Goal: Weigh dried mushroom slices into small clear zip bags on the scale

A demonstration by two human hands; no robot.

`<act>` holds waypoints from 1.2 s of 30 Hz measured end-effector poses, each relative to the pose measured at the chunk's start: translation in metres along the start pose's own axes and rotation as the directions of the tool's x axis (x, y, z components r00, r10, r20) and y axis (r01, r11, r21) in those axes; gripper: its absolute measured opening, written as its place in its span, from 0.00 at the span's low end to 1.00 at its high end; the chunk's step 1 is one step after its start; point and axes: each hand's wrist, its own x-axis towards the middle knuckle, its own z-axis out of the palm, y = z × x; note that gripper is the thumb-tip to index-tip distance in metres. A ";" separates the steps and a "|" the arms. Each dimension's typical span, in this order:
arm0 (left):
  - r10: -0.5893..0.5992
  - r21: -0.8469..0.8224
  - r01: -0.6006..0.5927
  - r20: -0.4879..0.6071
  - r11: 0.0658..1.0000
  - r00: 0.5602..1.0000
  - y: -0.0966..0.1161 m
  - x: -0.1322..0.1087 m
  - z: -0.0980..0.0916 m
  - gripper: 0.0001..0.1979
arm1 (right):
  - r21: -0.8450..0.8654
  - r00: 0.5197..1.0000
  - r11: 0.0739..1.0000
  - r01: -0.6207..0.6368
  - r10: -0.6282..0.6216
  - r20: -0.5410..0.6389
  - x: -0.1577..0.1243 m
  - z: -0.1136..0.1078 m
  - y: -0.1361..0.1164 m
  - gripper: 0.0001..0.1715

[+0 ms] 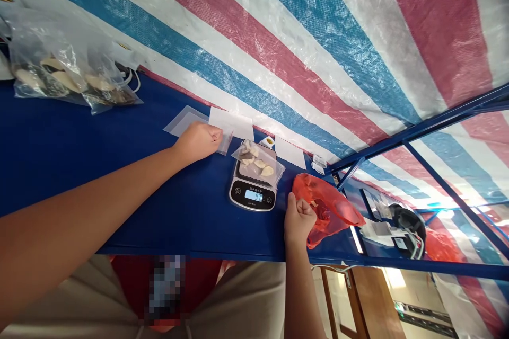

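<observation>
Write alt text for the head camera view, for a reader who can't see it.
Two bare hands work at a blue table: the left hand rests on a clear plastic sheet beside white paper, and the right hand is closed beside an orange-red plastic bag. Between them, a digital kitchen scale holds a clear bag of pale pieces. A striped tarp hangs behind.
</observation>
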 end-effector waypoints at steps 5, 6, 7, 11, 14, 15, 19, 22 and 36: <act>-0.016 0.001 0.016 -0.033 1.000 0.999 -0.001 0.003 -0.006 0.25 | -0.001 0.997 0.998 0.064 -0.063 0.036 -0.001 0.002 -0.007 0.33; -0.010 0.011 0.010 -0.035 1.000 0.999 -0.001 0.004 -0.006 0.25 | 0.009 0.996 0.997 0.071 -0.071 0.044 -0.001 0.002 -0.006 0.30; 0.005 0.019 -0.005 -0.043 1.000 0.999 -0.001 0.005 -0.007 0.22 | 0.024 0.996 0.997 0.077 -0.078 0.053 -0.001 0.002 -0.006 0.27; 0.080 -0.014 -0.083 -0.114 0.996 0.990 0.000 0.005 -0.008 0.28 | 0.070 0.991 0.993 0.099 -0.105 0.079 -0.003 0.002 -0.005 0.23; 0.101 -0.061 -0.106 -0.079 0.993 0.992 -0.001 0.003 -0.007 0.42 | 0.073 0.984 0.988 0.136 -0.143 0.105 -0.003 0.002 -0.013 0.23; 0.113 -0.066 -0.116 -0.055 0.991 0.992 -0.001 0.003 -0.007 0.44 | 0.073 0.981 0.987 0.145 -0.153 0.123 -0.001 0.003 -0.017 0.23; 0.143 -0.069 -0.146 -0.048 0.987 0.989 0.001 0.001 -0.009 0.38 | 0.023 0.976 0.992 0.128 -0.130 0.177 0.012 0.014 -0.035 0.24; 0.091 -0.064 -0.101 -0.147 0.993 0.985 0.004 0.001 -0.013 0.30 | -0.036 0.972 0.994 0.104 -0.094 0.214 0.026 0.028 -0.048 0.22; 0.086 -0.106 -0.095 -0.093 0.990 0.992 0.000 0.005 -0.010 0.17 | -0.107 0.603 0.683 0.722 -0.546 0.582 0.062 -0.033 -0.191 0.09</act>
